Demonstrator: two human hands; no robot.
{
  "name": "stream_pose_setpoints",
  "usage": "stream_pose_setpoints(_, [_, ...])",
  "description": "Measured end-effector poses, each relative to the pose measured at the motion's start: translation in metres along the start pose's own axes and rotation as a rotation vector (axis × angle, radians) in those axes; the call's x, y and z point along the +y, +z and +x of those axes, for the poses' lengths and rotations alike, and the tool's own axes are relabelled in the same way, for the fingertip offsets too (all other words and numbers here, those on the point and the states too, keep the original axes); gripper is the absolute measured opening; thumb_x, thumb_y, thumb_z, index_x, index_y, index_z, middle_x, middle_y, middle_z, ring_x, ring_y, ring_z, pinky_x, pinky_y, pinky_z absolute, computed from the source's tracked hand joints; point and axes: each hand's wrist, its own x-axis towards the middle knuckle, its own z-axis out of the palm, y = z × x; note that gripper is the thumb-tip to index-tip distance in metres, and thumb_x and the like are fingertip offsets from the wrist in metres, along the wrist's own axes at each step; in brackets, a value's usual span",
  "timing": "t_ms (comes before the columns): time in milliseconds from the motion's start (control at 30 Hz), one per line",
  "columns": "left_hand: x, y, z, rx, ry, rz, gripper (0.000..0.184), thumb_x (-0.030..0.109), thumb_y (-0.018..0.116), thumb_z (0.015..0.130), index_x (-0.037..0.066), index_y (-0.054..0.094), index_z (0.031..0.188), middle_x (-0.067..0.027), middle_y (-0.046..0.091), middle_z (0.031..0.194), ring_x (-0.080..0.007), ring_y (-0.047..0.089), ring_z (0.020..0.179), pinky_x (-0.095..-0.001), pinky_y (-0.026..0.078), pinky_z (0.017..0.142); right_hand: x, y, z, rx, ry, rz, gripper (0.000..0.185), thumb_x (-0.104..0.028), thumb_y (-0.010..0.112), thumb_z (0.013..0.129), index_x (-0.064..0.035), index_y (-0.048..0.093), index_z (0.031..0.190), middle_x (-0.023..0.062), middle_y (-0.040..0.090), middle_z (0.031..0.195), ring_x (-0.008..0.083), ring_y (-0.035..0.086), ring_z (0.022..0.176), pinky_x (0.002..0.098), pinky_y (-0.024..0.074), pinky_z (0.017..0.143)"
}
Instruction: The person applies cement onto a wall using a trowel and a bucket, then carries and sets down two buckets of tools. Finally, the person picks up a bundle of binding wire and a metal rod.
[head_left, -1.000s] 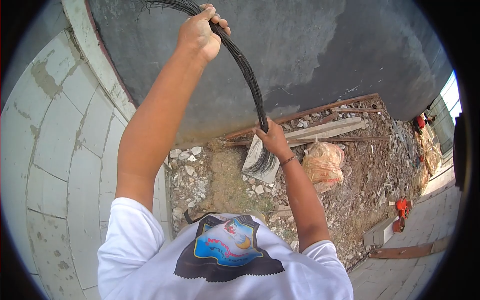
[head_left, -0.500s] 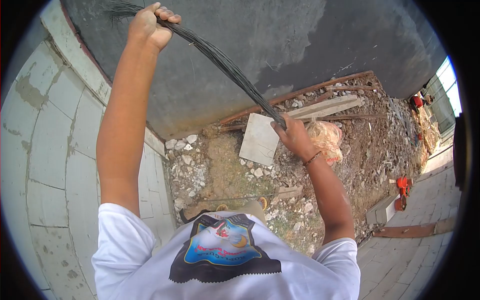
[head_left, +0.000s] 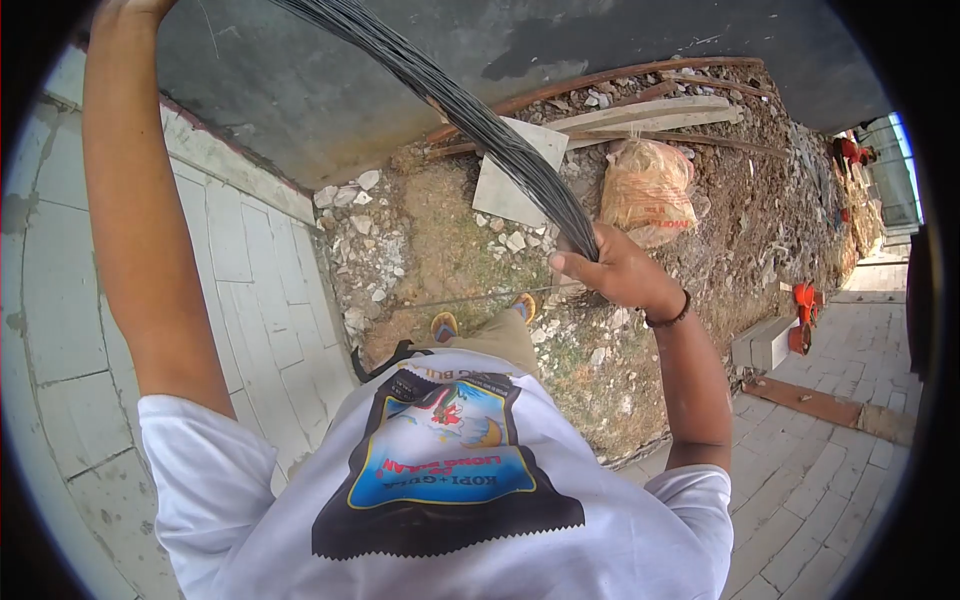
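Observation:
A long bundle of thin dark wire point(head_left: 450, 108) runs slantwise from the top edge down to my right hand point(head_left: 628, 268). That hand is closed around its lower end, thumb lying across the front. My left hand point(head_left: 133, 8) is raised at the top left corner, cut off by the frame edge so that its fingers do not show. The bundle leaves the view well to the right of that hand, and its upper end is hidden.
Behind the wire stands a dark plastered wall point(head_left: 300, 110). A pale block wall point(head_left: 75, 310) rises at left. On rubble ground lie a flat board point(head_left: 505, 195), wooden planks point(head_left: 650, 115) and a filled plastic sack point(head_left: 648, 190). Orange-red items point(head_left: 803, 315) sit at right.
My left hand has moved up and left, almost out of view. The right hand and the wire's lower end are nearer my body. The view has tilted down, showing my feet.

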Motion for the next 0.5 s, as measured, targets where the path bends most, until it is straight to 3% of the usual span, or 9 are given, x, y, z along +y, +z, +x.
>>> stream_pose_setpoints(33, [-0.003,0.003,-0.003,0.021,0.03,0.037,0.04,0.017,0.043,0.096,0.018,0.032,0.057,0.0016,0.03,0.048,-0.0148,0.032,0.039,-0.0297,0.036,0.042,-0.002,0.003,0.002,0.092,0.033,-0.221,0.029,-0.028,0.067,0.094,-0.0005,0.058,0.091,0.0119,0.061,0.065,0.0255,0.064,0.064,0.0369,0.0497,0.064])
stream_pose_setpoints(67, [-0.005,0.005,-0.005,0.028,0.015,0.041,0.04,0.017,0.043,0.096,0.018,0.032,0.057,0.0016,0.03,0.048,-0.0148,0.032,0.039,-0.0297,0.036,0.042,0.004,0.008,0.005,0.088,0.047,-0.212,0.029,-0.028,0.067,0.094,-0.0005,0.058,0.091,0.0119,0.061,0.065,0.0255,0.064,0.064,0.0369,0.0497,0.064])
stream_pose_setpoints(133, [-0.015,0.006,-0.011,-0.133,-0.034,0.136,0.041,0.017,0.042,0.098,0.018,0.03,0.059,0.0028,0.027,0.049,-0.013,0.028,0.039,-0.0275,0.032,0.041,0.022,0.013,0.013,0.308,-0.077,-0.599,0.027,-0.02,0.065,0.092,0.0016,0.057,0.105,0.0219,0.065,0.072,0.0399,0.067,0.072,0.0473,0.0527,0.069])
stream_pose_setpoints(167, [-0.027,0.006,-0.021,-0.216,-0.031,0.208,0.042,0.018,0.04,0.1,0.018,0.029,0.059,0.0034,0.027,0.05,-0.0116,0.028,0.041,-0.0259,0.03,0.042,0.03,0.013,0.023,0.245,0.066,-0.697,0.033,-0.015,0.063,0.09,0.0029,0.052,0.115,0.0263,0.066,0.08,0.0449,0.065,0.078,0.0534,0.0525,0.071])
stream_pose_setpoints(267, [-0.049,-0.001,-0.011,-0.154,0.055,0.239,0.04,0.017,0.042,0.097,0.019,0.029,0.059,0.0033,0.027,0.05,-0.0123,0.03,0.041,-0.0269,0.033,0.044,0.052,-0.001,0.035,0.319,0.161,-0.825,0.028,-0.018,0.062,0.092,0.0019,0.056,0.11,0.0252,0.066,0.079,0.0443,0.065,0.074,0.0527,0.0531,0.07])
stream_pose_setpoints(333, [-0.047,-0.012,0.011,-0.112,0.079,0.173,0.035,0.014,0.043,0.089,0.02,0.03,0.057,0.0021,0.028,0.049,-0.0135,0.033,0.041,-0.0291,0.036,0.047,0.037,-0.022,0.029,0.466,-0.049,-0.566,0.024,-0.022,0.06,0.093,0.0,0.06,0.103,0.0243,0.067,0.079,0.044,0.065,0.074,0.0523,0.0538,0.071])
stream_pose_setpoints(400, [-0.048,-0.01,0.026,0.198,0.174,0.161,0.028,0.013,0.044,0.082,0.019,0.035,0.057,0.001,0.028,0.049,-0.0137,0.036,0.041,-0.0303,0.035,0.047,0.037,-0.022,0.028,0.431,0.075,-0.597,0.025,-0.024,0.06,0.093,-0.0009,0.062,0.101,0.0244,0.067,0.081,0.0441,0.065,0.076,0.0519,0.054,0.072])
stream_pose_setpoints(433, [-0.056,-0.012,0.024,0.2,0.16,0.167,0.028,0.013,0.044,0.082,0.019,0.035,0.057,0.001,0.028,0.049,-0.0137,0.036,0.041,-0.0303,0.035,0.047,0.039,-0.021,0.026,0.408,0.192,-0.64,0.026,-0.026,0.06,0.093,-0.0018,0.064,0.1,0.0245,0.068,0.083,0.0441,0.066,0.078,0.0515,0.0543,0.073])
stream_pose_setpoints(500, [-0.073,-0.018,0.006,-0.023,0.293,0.194,0.024,0.012,0.043,0.081,0.014,0.048,0.057,-0.0026,0.044,0.049,-0.0175,0.045,0.043,-0.0327,0.044,0.067,0.058,-0.006,0.032,0.404,0.212,-0.67,0.027,-0.027,0.06,0.093,-0.0009,0.065,0.101,0.0254,0.068,0.085,0.0439,0.066,0.08,0.0513,0.0544,0.075])
